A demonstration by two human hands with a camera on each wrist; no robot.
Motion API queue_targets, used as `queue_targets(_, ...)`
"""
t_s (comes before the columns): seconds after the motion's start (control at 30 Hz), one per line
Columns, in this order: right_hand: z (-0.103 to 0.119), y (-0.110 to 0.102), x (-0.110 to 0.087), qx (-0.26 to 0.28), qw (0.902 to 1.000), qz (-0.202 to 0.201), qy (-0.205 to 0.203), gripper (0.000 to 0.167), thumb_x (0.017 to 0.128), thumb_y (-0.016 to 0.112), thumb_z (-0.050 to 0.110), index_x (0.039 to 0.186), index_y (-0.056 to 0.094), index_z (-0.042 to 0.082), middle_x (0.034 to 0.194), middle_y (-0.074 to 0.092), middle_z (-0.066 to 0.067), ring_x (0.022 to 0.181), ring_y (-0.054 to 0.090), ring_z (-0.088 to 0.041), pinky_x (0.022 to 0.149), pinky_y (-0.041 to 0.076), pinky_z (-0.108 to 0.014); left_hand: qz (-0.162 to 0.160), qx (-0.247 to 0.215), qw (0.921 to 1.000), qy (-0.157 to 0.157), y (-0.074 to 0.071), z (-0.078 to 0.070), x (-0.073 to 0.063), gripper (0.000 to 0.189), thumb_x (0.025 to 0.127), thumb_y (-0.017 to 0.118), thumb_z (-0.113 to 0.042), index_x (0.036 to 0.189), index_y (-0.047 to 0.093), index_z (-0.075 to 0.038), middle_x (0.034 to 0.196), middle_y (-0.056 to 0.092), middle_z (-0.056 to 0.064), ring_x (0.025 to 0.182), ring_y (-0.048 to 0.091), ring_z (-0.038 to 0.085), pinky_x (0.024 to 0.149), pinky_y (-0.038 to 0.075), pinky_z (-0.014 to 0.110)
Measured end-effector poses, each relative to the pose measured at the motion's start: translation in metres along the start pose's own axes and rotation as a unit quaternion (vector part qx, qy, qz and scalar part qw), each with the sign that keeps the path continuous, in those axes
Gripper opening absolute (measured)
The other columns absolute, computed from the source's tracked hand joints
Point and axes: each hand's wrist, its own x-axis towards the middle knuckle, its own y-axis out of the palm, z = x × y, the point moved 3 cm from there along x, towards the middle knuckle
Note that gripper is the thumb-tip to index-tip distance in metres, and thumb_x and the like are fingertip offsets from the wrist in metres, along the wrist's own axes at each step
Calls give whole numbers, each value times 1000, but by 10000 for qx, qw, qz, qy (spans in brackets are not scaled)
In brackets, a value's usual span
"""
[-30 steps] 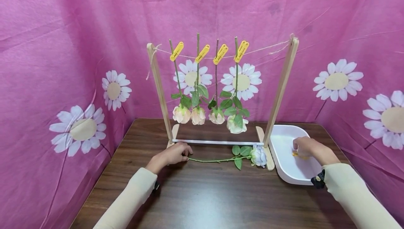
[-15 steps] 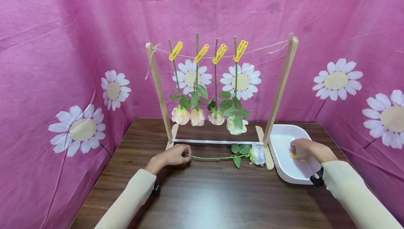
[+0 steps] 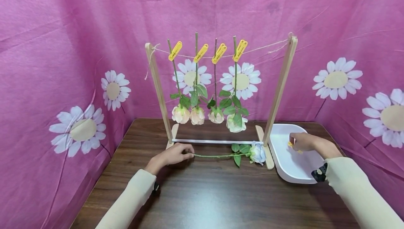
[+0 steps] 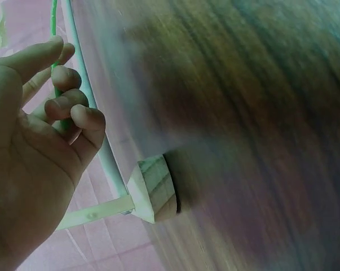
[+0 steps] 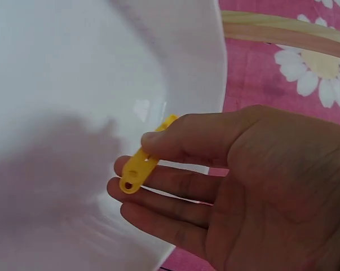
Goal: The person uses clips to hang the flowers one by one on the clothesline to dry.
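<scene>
My left hand [image 3: 176, 153] pinches the green stem end of a pale blue rose [image 3: 258, 153]; in the left wrist view the stem [image 4: 54, 20] runs between thumb and fingers. The rose's head lies at the right foot of a wooden rack. Over the white tray [image 3: 279, 167], my right hand [image 3: 305, 142] holds a yellow clothespin [image 5: 140, 168] between thumb and fingers. On the rack's string, several yellow clothespins [image 3: 201, 53] hold roses upside down, peach ones [image 3: 181, 114] at left and a whitish one [image 3: 236, 123] at right.
The rack has two wooden posts [image 3: 281, 90] and a white crossbar [image 3: 217, 141] low above the brown table [image 3: 202, 194]. The tray stands right of it. Pink cloth [image 3: 202, 8] with printed daisies surrounds the table.
My right hand has lifted slightly within the tray, with the yellow clothespin in its fingers. My left hand has closed on the rose's stem end and shifted slightly right.
</scene>
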Motion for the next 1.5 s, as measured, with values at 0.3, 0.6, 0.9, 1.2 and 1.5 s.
queue_targets(0.3, 0, -4, 4, 109, 9997, -208, -65, 17, 97, 60, 9, 109, 65, -3, 83, 67, -8, 73, 59, -16, 66, 48, -31, -477, -354, 9982, -81, -4, -4, -2, 8, 100, 75, -19, 96, 69, -23, 81, 61, -11, 76, 57, 4, 72, 48, 23)
queue_targets(0.6, 4, -7, 4, -223, 9889, -1412, -407, 17, 93, 74, 11, 100, 71, -4, 87, 73, -9, 79, 63, -19, 72, 53, -40, -1160, -1431, 9824, -307, -16, -9, -5, 6, 96, 81, -29, 92, 79, -25, 82, 72, -10, 68, 53, 4, 68, 48, 23)
queue_targets(0.9, 10, -15, 8, -147, 9787, -1997, -458, 19, 86, 81, 12, 94, 69, 1, 86, 68, -6, 78, 61, -18, 72, 53, -40, -1721, -3159, 9310, -613, -34, -24, -7, 15, 95, 83, -25, 96, 79, -11, 61, 65, 3, 50, 55, 15, 46, 44, 22)
queue_targets(1.2, 17, -21, 11, -2, 9779, -2070, -294, 27, 82, 81, 10, 99, 64, -4, 91, 68, -14, 77, 64, -22, 68, 55, -38, -2412, -4206, 8740, 337, -45, -52, 4, 17, 106, 66, -9, 108, 63, 8, 86, 80, -1, 57, 70, 11, 54, 54, 23)
queue_targets(1.5, 25, -26, 6, 436, 9771, -2065, -266, 22, 95, 71, 12, 106, 57, -2, 87, 72, -13, 80, 69, -24, 63, 53, -32, -2223, -4720, 8440, 1244, -49, -75, 16, 29, 116, 43, -13, 119, 40, 16, 119, 73, 35, 91, 82, 28, 86, 63, 62)
